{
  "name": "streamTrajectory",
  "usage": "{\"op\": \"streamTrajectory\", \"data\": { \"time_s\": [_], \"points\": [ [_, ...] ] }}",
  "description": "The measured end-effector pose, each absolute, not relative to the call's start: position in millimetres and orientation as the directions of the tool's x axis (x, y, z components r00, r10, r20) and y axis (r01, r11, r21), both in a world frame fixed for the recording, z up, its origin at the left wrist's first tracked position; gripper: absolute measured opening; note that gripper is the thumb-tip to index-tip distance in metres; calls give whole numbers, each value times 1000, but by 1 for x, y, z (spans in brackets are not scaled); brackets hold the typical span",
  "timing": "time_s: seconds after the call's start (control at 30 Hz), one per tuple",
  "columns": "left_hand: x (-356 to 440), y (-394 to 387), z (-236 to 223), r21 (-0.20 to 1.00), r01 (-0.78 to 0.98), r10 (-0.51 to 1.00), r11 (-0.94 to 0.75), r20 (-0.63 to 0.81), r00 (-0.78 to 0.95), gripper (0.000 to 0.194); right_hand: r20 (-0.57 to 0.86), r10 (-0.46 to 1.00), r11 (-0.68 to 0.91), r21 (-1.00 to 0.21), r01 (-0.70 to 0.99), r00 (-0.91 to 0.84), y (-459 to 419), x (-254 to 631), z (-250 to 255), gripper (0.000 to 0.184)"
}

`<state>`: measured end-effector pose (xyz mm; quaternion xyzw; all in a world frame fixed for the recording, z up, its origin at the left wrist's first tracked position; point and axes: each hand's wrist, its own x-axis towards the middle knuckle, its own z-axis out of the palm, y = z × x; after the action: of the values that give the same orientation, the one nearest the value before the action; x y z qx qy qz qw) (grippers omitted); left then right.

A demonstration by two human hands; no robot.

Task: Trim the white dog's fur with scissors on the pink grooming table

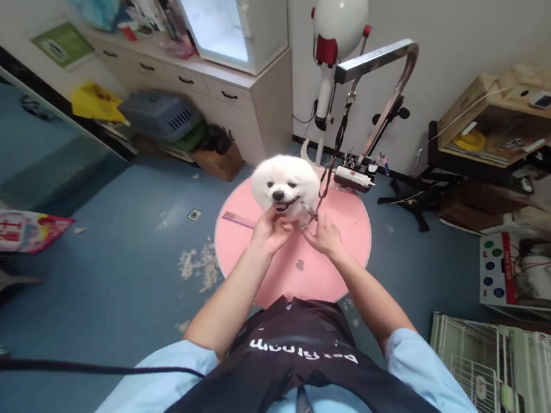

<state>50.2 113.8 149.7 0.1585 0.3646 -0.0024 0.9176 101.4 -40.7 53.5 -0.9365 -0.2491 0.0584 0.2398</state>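
Note:
A fluffy white dog point(286, 180) faces me on a round pink grooming table point(334, 260), its mouth partly open. My left hand point(272, 231) is under its muzzle, fingers curled against the chin fur. In my right hand point(324, 237) is a pair of scissors point(311, 219), beside the dog's cheek on the right; the blades are partly lost in the white fur. A comb point(238, 220) lies flat on the table left of my left hand. A small grey tuft of hair point(300, 264) rests on the tabletop nearer to me.
A metal grooming arm point(381, 59) with a dark braided leash point(340, 134) rises behind the dog. A tool holder point(354, 179) hangs at the table's back right. A white dryer point(341, 17) stands behind. Cut hair point(200, 266) litters the floor; a wire cage point(481, 372) is at right.

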Motion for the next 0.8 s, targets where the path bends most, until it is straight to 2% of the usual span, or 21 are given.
{"op": "streamTrajectory", "data": {
  "time_s": [0.13, 0.27, 0.4, 0.6, 0.8],
  "points": [
    [49, 117, 151, 307, 129, 124, 943, -683, 720, 23, -51, 448, -774, -522, 358, 893, -43, 106, 63, 33],
    [47, 120, 150, 317, 130, 130, 939, -682, 719, 23, -21, 536, -697, -576, 428, 844, -49, 109, 77, 38],
    [46, 122, 149, 321, 126, 137, 939, -684, 717, 24, -36, 550, -702, -562, 438, 835, -57, 114, 86, 33],
    [45, 123, 149, 314, 115, 140, 942, -683, 716, 25, 29, 648, -587, -618, 523, 761, -68, 130, 93, 36],
    [45, 124, 148, 321, 97, 162, 942, -690, 705, 25, -83, 766, -479, -735, 480, 637, -77, 148, 112, 36]
  ]
}}
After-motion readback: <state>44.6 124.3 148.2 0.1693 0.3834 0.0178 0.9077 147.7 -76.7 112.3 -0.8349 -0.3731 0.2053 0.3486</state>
